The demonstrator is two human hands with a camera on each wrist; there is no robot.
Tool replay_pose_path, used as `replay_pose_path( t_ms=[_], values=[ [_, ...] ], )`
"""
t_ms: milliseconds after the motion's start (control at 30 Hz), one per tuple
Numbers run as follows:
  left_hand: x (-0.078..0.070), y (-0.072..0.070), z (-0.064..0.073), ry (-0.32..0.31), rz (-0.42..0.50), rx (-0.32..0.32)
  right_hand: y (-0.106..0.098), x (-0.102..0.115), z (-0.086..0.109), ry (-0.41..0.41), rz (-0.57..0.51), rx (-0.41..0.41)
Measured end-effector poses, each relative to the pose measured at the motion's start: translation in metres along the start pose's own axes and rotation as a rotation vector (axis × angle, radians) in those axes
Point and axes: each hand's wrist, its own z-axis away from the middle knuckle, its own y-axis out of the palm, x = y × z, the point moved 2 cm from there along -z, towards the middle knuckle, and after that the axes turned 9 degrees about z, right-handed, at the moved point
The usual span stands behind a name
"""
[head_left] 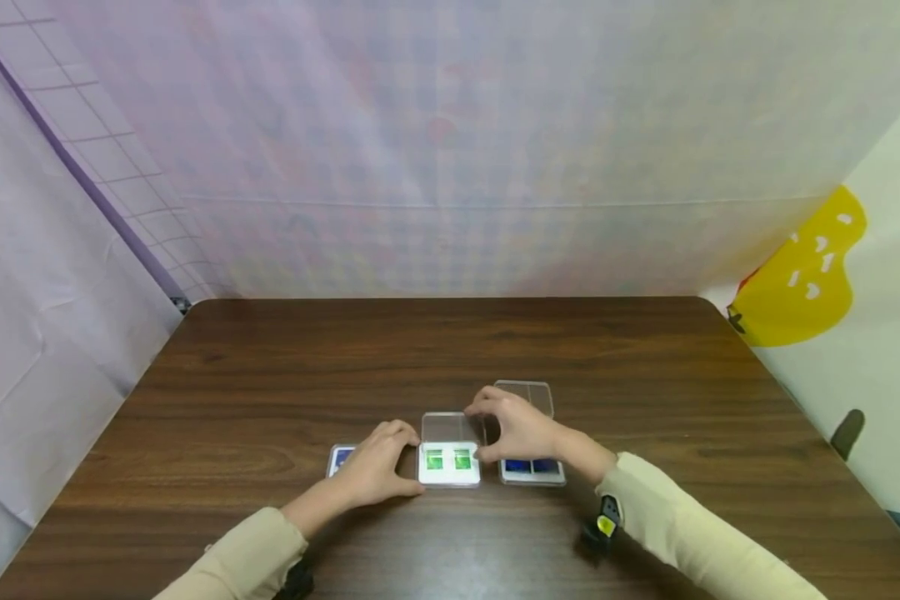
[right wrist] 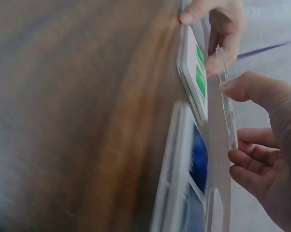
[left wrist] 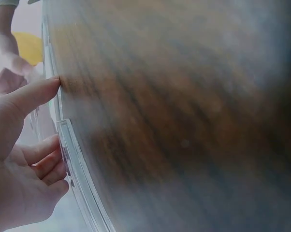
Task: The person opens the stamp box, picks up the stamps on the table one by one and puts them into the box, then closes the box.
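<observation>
A flat white case [head_left: 448,477] with two green squares lies in the middle of the three cases, its clear lid [head_left: 441,427] raised behind it. My left hand [head_left: 375,468] grips this case at its left side, the thumb by the front corner and fingers farther back. With thumb and fingertips my right hand [head_left: 516,427] pinches the clear lid [right wrist: 227,106] by its edge, above the case in the right wrist view. Under the right hand sits another case [head_left: 532,481] with dark blue squares, its lid [head_left: 543,393] standing open.
Partly covered by the left hand, a third case [head_left: 336,457] with a blue patch lies at the left. Everything rests on a brown wooden table [head_left: 270,358]. A pale patterned curtain [head_left: 450,150] hangs behind it, and a yellow shape [head_left: 806,275] marks the right side.
</observation>
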Motion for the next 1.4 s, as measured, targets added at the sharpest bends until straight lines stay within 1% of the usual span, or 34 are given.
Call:
replay_pose_path(
  t_ms=[167,300,400,567,700,1067,1233,1400],
  values=[
    [-0.001,-0.001,0.001,0.002,0.012,0.003,0.006,0.01,0.009,-0.019,-0.025,-0.01],
    [-0.001,-0.001,0.001,0.012,0.022,0.003,0.01,0.016,0.014,-0.013,-0.029,-0.011],
    [-0.001,-0.001,0.001,0.022,0.022,-0.002,0.013,0.018,0.017,-0.005,-0.016,-0.011],
    [-0.001,-0.002,0.001,0.021,0.022,-0.002,0.015,0.02,0.019,-0.004,-0.011,-0.022],
    [-0.001,-0.002,0.0,0.02,0.021,0.004,0.017,0.02,0.019,-0.012,0.002,-0.027],
    [0.001,-0.001,0.002,0.018,0.017,0.004,0.02,0.023,0.016,-0.01,0.029,-0.003],
    [-0.001,-0.002,0.0,0.013,0.006,0.013,0.018,0.026,0.015,-0.009,0.041,0.023],
    [-0.005,-0.003,-0.003,0.013,-0.007,0.024,0.014,0.028,0.012,-0.002,0.081,0.048]
  ],
)
